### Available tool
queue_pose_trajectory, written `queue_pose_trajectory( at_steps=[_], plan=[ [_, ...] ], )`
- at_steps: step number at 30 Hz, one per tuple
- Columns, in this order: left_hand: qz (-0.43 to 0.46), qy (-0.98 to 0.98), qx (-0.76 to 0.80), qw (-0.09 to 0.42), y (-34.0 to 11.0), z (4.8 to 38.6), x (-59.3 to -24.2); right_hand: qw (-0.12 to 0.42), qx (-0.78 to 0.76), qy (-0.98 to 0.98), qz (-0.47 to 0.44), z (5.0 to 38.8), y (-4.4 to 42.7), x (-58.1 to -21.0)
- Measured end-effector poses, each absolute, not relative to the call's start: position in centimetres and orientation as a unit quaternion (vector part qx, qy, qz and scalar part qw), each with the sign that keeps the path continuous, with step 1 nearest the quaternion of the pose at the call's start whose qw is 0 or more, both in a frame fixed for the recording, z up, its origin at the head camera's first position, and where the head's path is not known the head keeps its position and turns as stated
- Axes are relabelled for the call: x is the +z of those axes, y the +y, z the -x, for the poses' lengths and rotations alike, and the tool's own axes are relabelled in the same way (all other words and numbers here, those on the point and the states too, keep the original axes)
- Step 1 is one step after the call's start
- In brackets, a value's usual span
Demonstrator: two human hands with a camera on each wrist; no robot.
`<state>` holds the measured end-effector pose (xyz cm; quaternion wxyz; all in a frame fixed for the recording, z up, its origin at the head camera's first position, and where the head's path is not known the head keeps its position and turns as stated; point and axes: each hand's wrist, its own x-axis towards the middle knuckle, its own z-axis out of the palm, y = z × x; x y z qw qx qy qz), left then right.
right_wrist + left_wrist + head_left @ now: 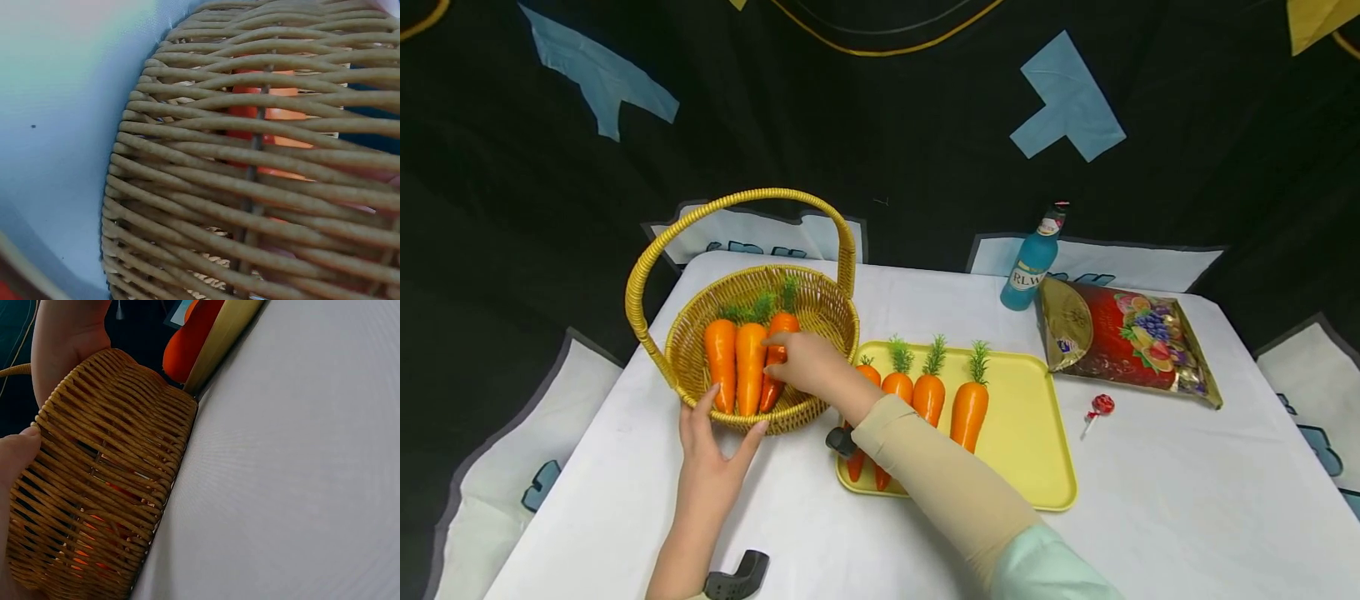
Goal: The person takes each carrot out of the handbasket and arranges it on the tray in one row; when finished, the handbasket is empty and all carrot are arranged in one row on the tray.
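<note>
In the head view a wicker basket [831,304] with a tall arched handle stands on the left of the table. Inside it, two orange carrots with green tops, one [721,362] beside another [750,367], lie side by side. My right hand [808,362] reaches over the rim and grips a third carrot [784,323], lying along their right side. My left hand [711,471] holds the near rim, thumb and fingers spread apart. The left wrist view shows a digit of my left hand [15,453] on the rim. Weave hides my right hand's fingertips in the right wrist view.
Right of the basket, a yellow tray [1030,433] bears several carrots, partly hidden by my right forearm. Beyond it stand a blue bottle [1032,265] and a red-gold candy bag [1127,333]. A red lollipop [1102,405] lies at the tray's right.
</note>
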<state>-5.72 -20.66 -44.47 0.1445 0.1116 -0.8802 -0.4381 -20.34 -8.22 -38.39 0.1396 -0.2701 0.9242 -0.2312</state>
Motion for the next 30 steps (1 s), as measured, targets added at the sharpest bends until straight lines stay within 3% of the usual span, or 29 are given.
queue_pose_trajectory(
  at_steps=[13, 30],
  plan=[
    [-0.115, -0.882, -0.434, 0.141, -20.6, 5.7, -44.5, 0.174, -0.237, 0.919, 0.262, 21.1, -9.0, -39.3],
    [-0.122, -0.883, -0.433, 0.133, -20.6, 5.7, -44.6, 0.159, -0.265, 0.911, 0.272, 21.3, -8.9, -39.4]
  ],
)
